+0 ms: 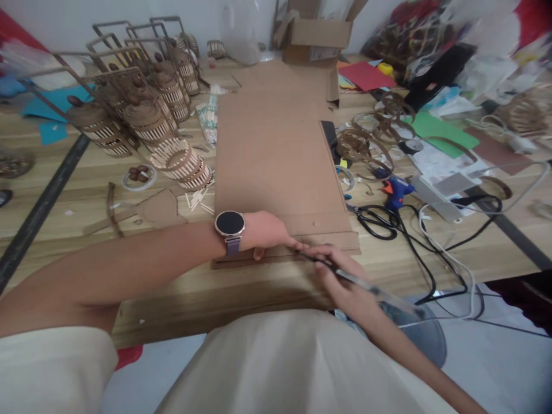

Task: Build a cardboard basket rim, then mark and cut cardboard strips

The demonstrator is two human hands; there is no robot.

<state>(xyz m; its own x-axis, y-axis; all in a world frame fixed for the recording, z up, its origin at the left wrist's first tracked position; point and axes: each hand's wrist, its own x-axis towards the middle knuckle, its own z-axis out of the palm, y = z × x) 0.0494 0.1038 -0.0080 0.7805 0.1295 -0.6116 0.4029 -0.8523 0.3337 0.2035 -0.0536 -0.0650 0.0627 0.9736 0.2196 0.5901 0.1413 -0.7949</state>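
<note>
A long sheet of brown cardboard (pixel 276 149) lies flat on the wooden table (pixel 466 253), reaching from the near edge to the back. My left hand (pixel 265 233), with a round black watch on its wrist, presses down on the sheet's near edge, fingers curled over a narrow cardboard strip (pixel 241 262). My right hand (pixel 340 276) grips a slim pen (pixel 345 276) with a clear barrel, its tip touching the cardboard's near edge just right of my left fingers.
Several small lanterns of sticks and cardboard (pixel 142 115) stand at the back left. Loose sticks (pixel 198 198) lie near them. Right of the sheet are cardboard rings (pixel 366 144), a blue glue gun (pixel 394 192), black scissors (pixel 373 221), cables, coloured paper and an open box (pixel 317 37).
</note>
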